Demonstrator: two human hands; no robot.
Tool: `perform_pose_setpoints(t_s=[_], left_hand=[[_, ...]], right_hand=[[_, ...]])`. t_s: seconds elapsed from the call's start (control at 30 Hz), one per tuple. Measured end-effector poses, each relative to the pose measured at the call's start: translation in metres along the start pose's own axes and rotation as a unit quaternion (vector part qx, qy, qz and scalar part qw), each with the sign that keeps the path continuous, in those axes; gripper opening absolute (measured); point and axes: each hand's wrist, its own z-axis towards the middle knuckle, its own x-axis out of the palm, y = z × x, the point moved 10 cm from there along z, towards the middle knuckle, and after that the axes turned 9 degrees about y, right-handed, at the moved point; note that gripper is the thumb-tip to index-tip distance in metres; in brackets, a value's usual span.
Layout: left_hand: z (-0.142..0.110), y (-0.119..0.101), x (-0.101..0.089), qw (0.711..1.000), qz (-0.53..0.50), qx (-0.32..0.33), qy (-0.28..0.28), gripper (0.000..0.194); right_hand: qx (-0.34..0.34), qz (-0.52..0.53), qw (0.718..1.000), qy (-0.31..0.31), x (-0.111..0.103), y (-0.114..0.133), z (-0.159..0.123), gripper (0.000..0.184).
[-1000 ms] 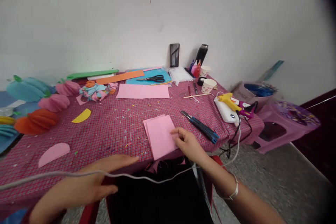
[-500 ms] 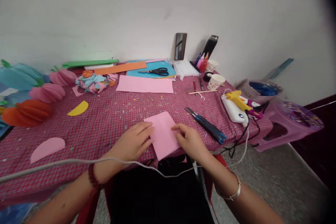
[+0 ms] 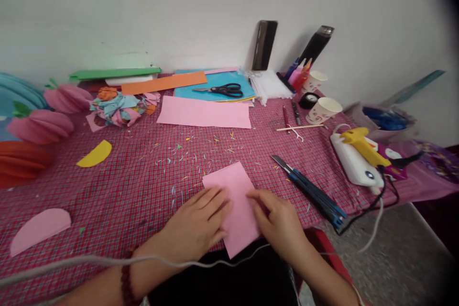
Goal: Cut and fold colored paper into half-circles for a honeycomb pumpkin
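A folded piece of pink paper (image 3: 239, 205) lies at the table's near edge, its layers showing at the top left. My left hand (image 3: 201, 217) rests on its left part, fingers stretched out flat over the paper. On the opposite side, my right hand (image 3: 278, 217) has its fingers bent, with the index finger and thumb closed at the right edge of the paper. A utility knife (image 3: 308, 191) with its blade out lies to the right of my right hand. Beyond the folded piece is a pink paper strip (image 3: 202, 112).
Scissors (image 3: 222, 90) lie on blue paper at the back. Pink and yellow half circles (image 3: 95, 154), paper scraps (image 3: 120, 107) and paper pumpkins (image 3: 41, 125) are at left. Paper cups (image 3: 322, 111) and a yellow glue gun (image 3: 364, 146) stand right. A white cable (image 3: 96, 260) crosses in front.
The view has shifted closer and the table appears larger. My left hand has slid further onto the folded paper. My right hand stays at its right edge.
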Motion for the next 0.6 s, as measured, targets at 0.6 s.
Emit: perform_pose_setpoints(t_s=[0.6], left_hand=[[-0.0015, 0.0036, 0.0024, 1.0, -0.007, -0.01, 0.011, 0.059]], right_hand=[[-0.015, -0.036, 0.999, -0.033, -0.0013, 0.0049, 0.0017, 0.025]])
